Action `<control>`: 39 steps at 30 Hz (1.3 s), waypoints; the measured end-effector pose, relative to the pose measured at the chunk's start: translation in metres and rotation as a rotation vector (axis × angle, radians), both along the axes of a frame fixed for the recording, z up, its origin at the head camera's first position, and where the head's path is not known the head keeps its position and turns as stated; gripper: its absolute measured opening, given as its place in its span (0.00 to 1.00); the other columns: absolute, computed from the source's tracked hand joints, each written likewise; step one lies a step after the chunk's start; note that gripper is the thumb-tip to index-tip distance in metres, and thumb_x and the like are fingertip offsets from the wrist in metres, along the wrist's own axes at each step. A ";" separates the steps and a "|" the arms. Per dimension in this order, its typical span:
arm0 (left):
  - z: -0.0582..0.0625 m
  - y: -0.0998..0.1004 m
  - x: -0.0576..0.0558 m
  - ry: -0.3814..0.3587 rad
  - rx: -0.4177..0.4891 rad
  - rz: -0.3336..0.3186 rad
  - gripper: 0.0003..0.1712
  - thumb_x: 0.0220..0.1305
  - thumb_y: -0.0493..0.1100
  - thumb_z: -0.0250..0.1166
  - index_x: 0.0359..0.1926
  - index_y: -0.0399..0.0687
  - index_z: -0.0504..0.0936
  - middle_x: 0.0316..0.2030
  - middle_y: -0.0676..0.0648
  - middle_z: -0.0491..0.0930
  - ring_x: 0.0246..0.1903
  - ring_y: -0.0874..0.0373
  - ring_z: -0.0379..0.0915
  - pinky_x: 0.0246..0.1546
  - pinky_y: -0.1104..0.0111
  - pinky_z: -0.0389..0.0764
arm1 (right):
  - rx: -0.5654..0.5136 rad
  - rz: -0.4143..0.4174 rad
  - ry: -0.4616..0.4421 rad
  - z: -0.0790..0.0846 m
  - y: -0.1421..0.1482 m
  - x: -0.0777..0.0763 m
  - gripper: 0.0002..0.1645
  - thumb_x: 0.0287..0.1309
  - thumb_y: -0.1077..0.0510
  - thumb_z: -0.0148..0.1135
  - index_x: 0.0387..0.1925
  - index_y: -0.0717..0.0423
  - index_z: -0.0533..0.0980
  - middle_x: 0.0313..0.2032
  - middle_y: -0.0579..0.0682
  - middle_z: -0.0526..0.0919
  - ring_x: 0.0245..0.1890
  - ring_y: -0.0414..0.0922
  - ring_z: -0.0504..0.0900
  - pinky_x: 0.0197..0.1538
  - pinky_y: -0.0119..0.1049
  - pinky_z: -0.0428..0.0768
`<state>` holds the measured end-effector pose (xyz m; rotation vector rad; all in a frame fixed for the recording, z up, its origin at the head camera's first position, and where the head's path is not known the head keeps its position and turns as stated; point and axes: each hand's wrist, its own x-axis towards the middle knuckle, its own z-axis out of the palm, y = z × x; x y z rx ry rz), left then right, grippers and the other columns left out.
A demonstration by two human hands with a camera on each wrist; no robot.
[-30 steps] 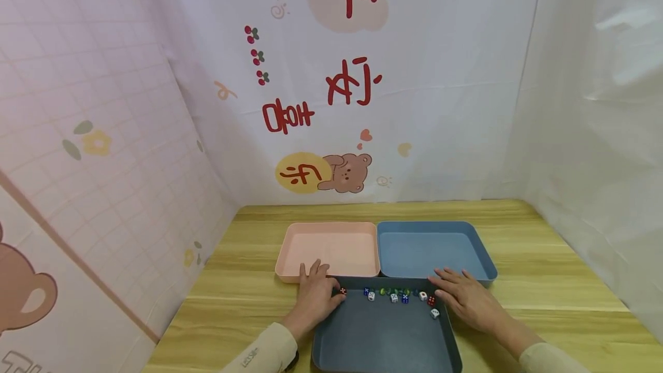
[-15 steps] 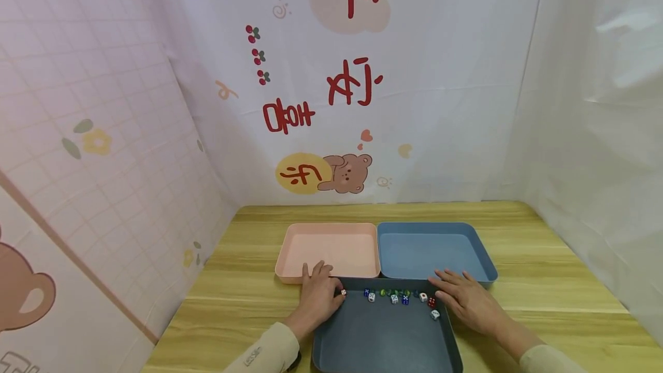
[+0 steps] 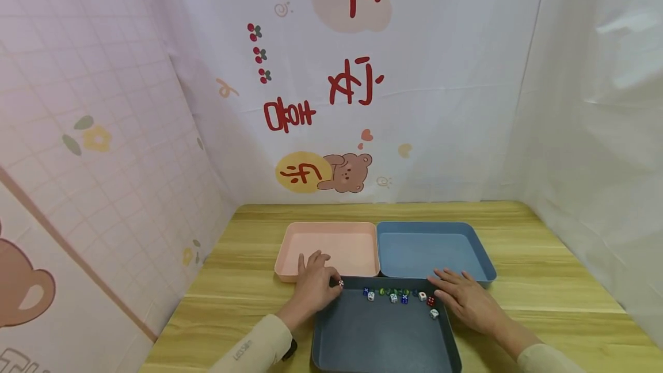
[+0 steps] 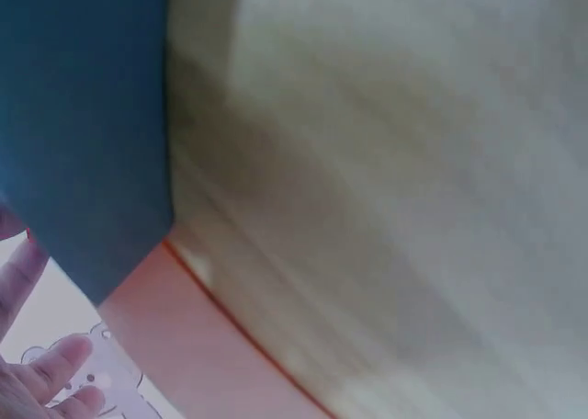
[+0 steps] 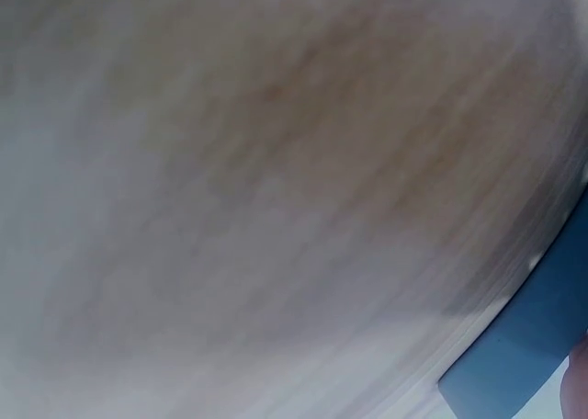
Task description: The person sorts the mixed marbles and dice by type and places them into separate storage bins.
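In the head view, my left hand (image 3: 312,286) pinches a small red die (image 3: 340,284) with white dots between thumb and index finger. It is at the back left corner of the dark grey-blue tray (image 3: 383,338), with the other fingers spread over the pink tray's (image 3: 342,246) front edge. My right hand (image 3: 466,298) rests with extended fingers on the dark tray's back right corner. Close to its fingers lie another red die (image 3: 431,301) and a white die (image 3: 434,314). The left wrist view shows fingers (image 4: 55,368) beside the tray walls; the die is hidden there.
Along the dark tray's back wall lie white dice (image 3: 393,298), blue dice (image 3: 404,299) and several green glass marbles (image 3: 382,291). A blue tray (image 3: 430,249) stands beside the pink one, both behind the dark tray. All stand on a wood-grain table (image 3: 538,269).
The left hand has taken the red die from the dark tray's back left corner and lifted it slightly up and left. The right hand has stayed in place.
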<state>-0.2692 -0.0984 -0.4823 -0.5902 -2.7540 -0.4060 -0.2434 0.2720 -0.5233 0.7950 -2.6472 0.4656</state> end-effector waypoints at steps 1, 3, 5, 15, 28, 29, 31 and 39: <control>0.001 -0.001 -0.002 0.007 0.001 0.001 0.06 0.44 0.52 0.70 0.22 0.59 0.82 0.51 0.43 0.72 0.60 0.43 0.55 0.55 0.37 0.42 | -0.001 0.000 0.001 0.000 0.000 0.000 0.21 0.60 0.50 0.54 0.55 0.48 0.74 0.56 0.53 0.72 0.57 0.56 0.67 0.55 0.61 0.57; 0.003 -0.002 -0.005 0.017 -0.002 0.004 0.06 0.45 0.53 0.69 0.22 0.60 0.83 0.51 0.43 0.72 0.60 0.43 0.55 0.55 0.37 0.42 | -0.001 -0.003 -0.002 -0.001 0.001 -0.001 0.21 0.61 0.49 0.54 0.55 0.48 0.74 0.57 0.53 0.72 0.57 0.56 0.67 0.55 0.61 0.57; 0.006 -0.004 -0.008 0.023 -0.006 0.012 0.05 0.45 0.53 0.68 0.22 0.61 0.83 0.52 0.43 0.71 0.60 0.43 0.55 0.55 0.37 0.42 | 0.000 -0.005 -0.006 -0.002 0.001 -0.002 0.21 0.61 0.49 0.53 0.55 0.47 0.74 0.57 0.53 0.71 0.58 0.56 0.67 0.55 0.61 0.57; 0.022 -0.009 -0.025 0.005 0.010 0.037 0.04 0.46 0.52 0.67 0.23 0.60 0.83 0.53 0.42 0.70 0.60 0.43 0.52 0.56 0.37 0.34 | 0.013 -0.001 -0.002 -0.002 0.002 -0.004 0.21 0.62 0.48 0.52 0.56 0.47 0.73 0.57 0.53 0.71 0.58 0.56 0.66 0.56 0.61 0.56; 0.038 -0.010 -0.065 -0.043 0.029 0.118 0.04 0.48 0.51 0.67 0.21 0.62 0.81 0.54 0.42 0.70 0.58 0.44 0.55 0.55 0.37 0.37 | -0.003 -0.002 -0.024 -0.006 0.001 -0.004 0.22 0.62 0.48 0.52 0.55 0.48 0.73 0.57 0.53 0.70 0.58 0.56 0.66 0.56 0.62 0.55; 0.039 -0.010 -0.068 -0.056 0.036 0.128 0.04 0.48 0.51 0.67 0.22 0.62 0.81 0.53 0.42 0.70 0.57 0.44 0.56 0.55 0.37 0.37 | -0.008 -0.005 -0.033 -0.007 0.002 -0.004 0.22 0.62 0.48 0.51 0.56 0.48 0.73 0.58 0.53 0.70 0.58 0.56 0.66 0.56 0.62 0.55; 0.041 -0.011 -0.073 -0.082 0.042 0.150 0.03 0.49 0.51 0.67 0.23 0.62 0.82 0.53 0.43 0.70 0.57 0.43 0.56 0.55 0.37 0.35 | -0.021 -0.012 -0.052 -0.007 0.002 -0.004 0.22 0.62 0.47 0.51 0.56 0.47 0.73 0.58 0.53 0.70 0.59 0.55 0.65 0.56 0.62 0.54; 0.042 -0.010 -0.090 -0.130 0.058 0.200 0.05 0.51 0.52 0.66 0.27 0.59 0.83 0.53 0.42 0.70 0.60 0.43 0.54 0.55 0.35 0.35 | -0.011 -0.017 -0.045 -0.007 0.002 -0.003 0.22 0.62 0.47 0.51 0.56 0.47 0.73 0.58 0.52 0.70 0.59 0.55 0.65 0.56 0.62 0.54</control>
